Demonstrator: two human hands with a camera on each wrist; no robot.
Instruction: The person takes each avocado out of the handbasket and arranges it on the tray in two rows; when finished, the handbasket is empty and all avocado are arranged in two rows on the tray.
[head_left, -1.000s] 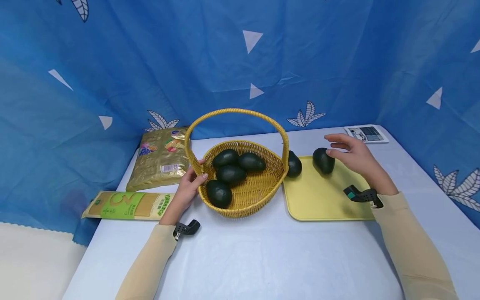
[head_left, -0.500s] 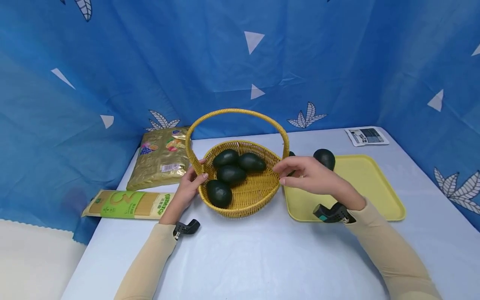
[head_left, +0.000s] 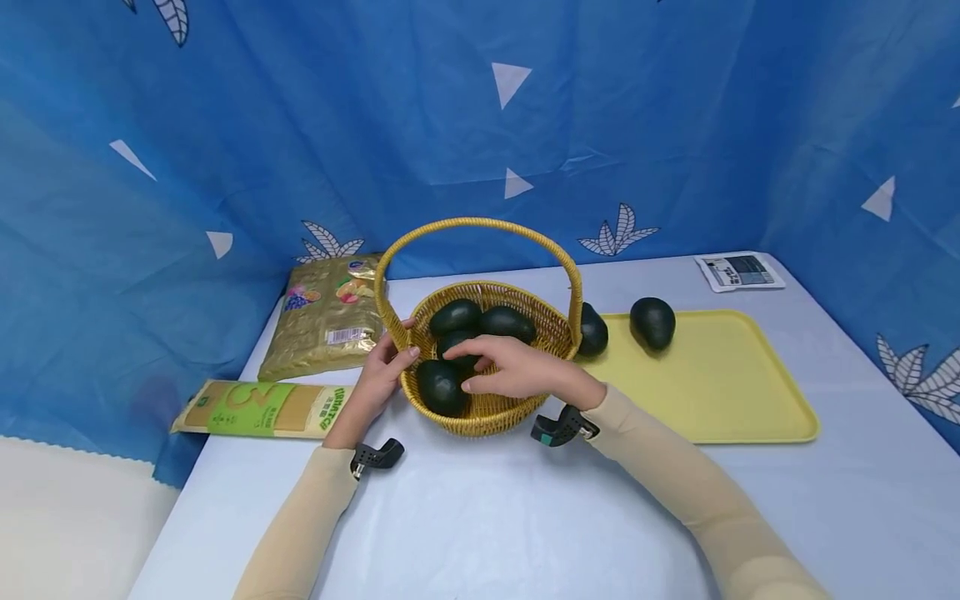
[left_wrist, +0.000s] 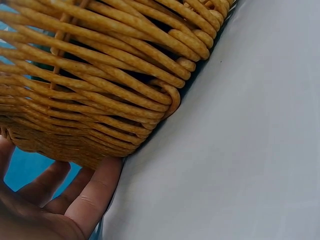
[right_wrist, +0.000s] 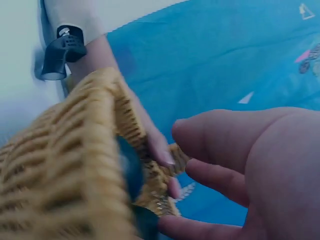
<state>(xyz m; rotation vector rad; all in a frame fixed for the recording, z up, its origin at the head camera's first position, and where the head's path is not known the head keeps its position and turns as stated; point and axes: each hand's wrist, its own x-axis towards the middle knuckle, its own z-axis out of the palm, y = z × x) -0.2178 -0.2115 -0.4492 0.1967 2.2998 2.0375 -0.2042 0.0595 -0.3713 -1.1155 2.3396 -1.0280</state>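
Note:
A yellow wicker basket [head_left: 483, 429] with a tall arched handle stands mid-table, with several dark green avocados in its left part. My left hand [head_left: 377, 377] holds the basket's left rim near the foot of the handle, thumb on the rim side; the left wrist view shows its fingers [left_wrist: 97, 192] against the weave. My right hand [head_left: 517, 367] hovers over the basket, its fingers loosely bent above the front avocado [head_left: 441, 390] and partly covering the one behind. The right wrist view shows a gap between thumb and fingers, with nothing held there.
Right of the basket lies a yellow tray [head_left: 738, 379] with an avocado [head_left: 653, 323] on it; another avocado [head_left: 593, 332] sits partly behind the basket. A gold packet [head_left: 322, 321] and a noodle pack [head_left: 258, 410] lie left. At back right is a small white pouch [head_left: 741, 272].
My right hand has swept left from above the tray to over the basket, with nothing in it. My left hand stays on the rim, and the avocados keep their places.

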